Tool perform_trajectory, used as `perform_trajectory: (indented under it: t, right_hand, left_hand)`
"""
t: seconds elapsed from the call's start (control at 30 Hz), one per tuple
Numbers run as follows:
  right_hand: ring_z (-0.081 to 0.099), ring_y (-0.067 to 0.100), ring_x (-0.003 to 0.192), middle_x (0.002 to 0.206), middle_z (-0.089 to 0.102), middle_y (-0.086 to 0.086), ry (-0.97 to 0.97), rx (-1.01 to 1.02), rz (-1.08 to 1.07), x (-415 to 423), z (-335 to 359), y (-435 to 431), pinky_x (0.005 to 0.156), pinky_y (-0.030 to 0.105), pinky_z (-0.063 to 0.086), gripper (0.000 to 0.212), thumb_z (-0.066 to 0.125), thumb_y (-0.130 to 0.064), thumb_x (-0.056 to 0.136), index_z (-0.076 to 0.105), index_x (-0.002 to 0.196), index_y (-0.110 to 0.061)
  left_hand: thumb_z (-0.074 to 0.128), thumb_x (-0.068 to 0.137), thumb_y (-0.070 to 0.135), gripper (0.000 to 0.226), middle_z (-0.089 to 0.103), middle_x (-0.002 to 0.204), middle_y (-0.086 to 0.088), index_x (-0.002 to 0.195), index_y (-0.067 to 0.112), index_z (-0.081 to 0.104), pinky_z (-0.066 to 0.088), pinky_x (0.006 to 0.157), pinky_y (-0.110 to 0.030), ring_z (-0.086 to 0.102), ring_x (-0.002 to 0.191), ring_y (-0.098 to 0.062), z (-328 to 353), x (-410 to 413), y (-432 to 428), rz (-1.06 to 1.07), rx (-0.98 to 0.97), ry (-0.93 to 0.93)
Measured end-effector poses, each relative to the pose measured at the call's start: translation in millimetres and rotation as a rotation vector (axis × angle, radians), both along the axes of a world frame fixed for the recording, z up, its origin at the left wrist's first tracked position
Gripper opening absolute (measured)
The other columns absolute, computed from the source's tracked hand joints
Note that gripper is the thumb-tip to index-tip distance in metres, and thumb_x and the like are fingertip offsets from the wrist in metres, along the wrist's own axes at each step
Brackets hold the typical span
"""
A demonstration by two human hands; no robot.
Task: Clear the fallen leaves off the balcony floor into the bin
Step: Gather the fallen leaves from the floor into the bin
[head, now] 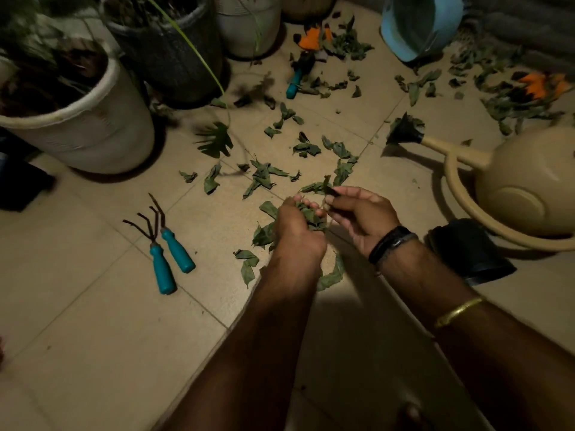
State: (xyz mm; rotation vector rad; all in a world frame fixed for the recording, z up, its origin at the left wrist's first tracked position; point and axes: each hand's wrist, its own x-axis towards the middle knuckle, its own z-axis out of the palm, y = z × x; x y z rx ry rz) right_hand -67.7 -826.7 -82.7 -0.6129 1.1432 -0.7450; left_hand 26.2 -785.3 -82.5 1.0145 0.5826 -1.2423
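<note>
Dry green leaves (264, 175) lie scattered over the beige tiled floor (93, 306), thickest in the middle and toward the far right. My left hand (297, 227) grips a bunch of leaves (311, 214) just above the floor. Right beside it, my right hand (362, 213) pinches a single leaf (329, 189) between thumb and fingers. A light blue bucket (420, 23) lies tipped at the back right.
Large plant pots (90, 132) line the back left. Two teal-handled garden tools (168, 250) lie at left, another (294, 84) further back. A beige watering can (513, 181) and a black pot (466, 250) sit at right. Orange gloves (541, 84) lie among the far leaves.
</note>
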Motion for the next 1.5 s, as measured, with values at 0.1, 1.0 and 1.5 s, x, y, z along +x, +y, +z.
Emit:
perform_trajectory:
  t: [0.1, 1.0, 1.5]
  right_hand:
    - [0.073, 0.021, 0.086, 0.087, 0.075, 0.011, -0.059, 0.031, -0.089, 7.8, 69.3, 15.0, 0.087, 0.033, 0.060, 0.023, 0.061, 0.016, 0.085, 0.070, 0.088, -0.005]
    - [0.071, 0.021, 0.082, 0.093, 0.073, 0.015, -0.254, 0.039, 0.110, 109.3, 757.1, 323.5, 0.074, 0.030, 0.059, 0.030, 0.055, 0.015, 0.087, 0.069, 0.106, -0.004]
    - [0.066, 0.035, 0.093, 0.098, 0.068, 0.020, -0.264, 0.262, 0.790, 219.0, 760.3, 564.2, 0.096, 0.049, 0.054, 0.030, 0.054, 0.008, 0.084, 0.065, 0.110, -0.002]
  left_hand:
    - [0.047, 0.100, 0.016, 0.024, 0.051, 0.062, -0.001, 0.077, 0.014, 0.053, 0.040, 0.045, -0.020, 0.046, 0.048, -0.012, 69.7, 0.8, 3.2, 0.075, -0.031, 0.052]
    - [0.049, 0.101, 0.030, 0.025, 0.063, 0.079, -0.004, 0.087, 0.014, 0.063, 0.056, 0.074, -0.032, 0.062, 0.072, -0.017, 745.9, 78.6, 318.6, 0.417, -0.348, -0.101]
    - [0.051, 0.099, 0.027, 0.023, 0.066, 0.079, -0.003, 0.085, 0.016, 0.067, 0.057, 0.071, -0.032, 0.065, 0.070, -0.019, 751.3, 145.0, 585.6, 1.118, -0.242, -0.258]
